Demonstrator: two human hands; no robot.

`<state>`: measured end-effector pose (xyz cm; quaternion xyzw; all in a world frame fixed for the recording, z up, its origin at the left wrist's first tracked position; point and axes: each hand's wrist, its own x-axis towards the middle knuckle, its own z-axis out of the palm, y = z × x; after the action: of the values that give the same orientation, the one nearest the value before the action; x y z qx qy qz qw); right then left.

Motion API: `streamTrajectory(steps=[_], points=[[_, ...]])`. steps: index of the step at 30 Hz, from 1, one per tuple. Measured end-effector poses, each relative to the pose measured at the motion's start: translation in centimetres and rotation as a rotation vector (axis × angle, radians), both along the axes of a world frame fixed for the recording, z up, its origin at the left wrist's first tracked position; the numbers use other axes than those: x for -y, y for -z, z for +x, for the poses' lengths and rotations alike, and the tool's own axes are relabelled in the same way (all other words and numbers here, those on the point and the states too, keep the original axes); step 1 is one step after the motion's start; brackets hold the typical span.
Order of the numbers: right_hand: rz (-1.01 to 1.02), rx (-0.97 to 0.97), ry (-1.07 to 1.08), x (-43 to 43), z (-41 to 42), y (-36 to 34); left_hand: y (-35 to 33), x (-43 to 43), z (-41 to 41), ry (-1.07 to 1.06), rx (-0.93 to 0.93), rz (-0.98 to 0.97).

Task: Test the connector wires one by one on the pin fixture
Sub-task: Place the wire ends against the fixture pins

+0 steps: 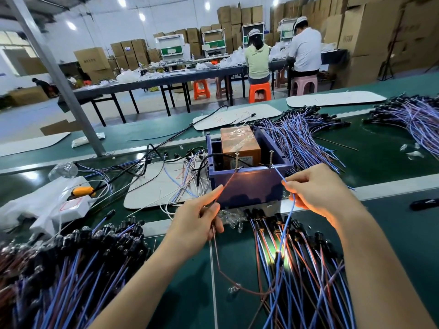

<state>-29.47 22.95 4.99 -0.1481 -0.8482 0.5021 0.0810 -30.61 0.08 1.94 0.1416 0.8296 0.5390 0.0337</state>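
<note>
Ceiling lamps (142,16) beyond the left hand (197,222) give bright, even light that glares off the belt (29,176) to its left. A lit spot (276,255) flares among the wires (306,276) below the right hand (318,188); both hands show orange rims. Lines bow and detail blurs toward the edges.

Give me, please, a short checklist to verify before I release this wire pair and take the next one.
1. End of the brown wire touches the left screw: ok.
2. End of the blue wire touches the right screw: ok.
3. Grip of the left hand on the brown wire: ok, pinched.
4. Grip of the right hand on the blue wire: ok, pinched.
5. Test light: ok, a glow shows in the wire pile near you.
6. Where tested pieces go: cannot tell.
</note>
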Motion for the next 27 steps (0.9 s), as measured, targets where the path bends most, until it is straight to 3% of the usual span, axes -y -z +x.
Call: streamTrajectory(steps=[21,27], points=[[-0.012,0.011,0.009,-0.1,-0.4,0.3,-0.1,0.2,0.1,0.006,0.042,0.039],[-0.059,-0.078,-0.106,0.0,0.5,-0.9,-1.8,0.9,0.4,0.16,0.127,0.133]])
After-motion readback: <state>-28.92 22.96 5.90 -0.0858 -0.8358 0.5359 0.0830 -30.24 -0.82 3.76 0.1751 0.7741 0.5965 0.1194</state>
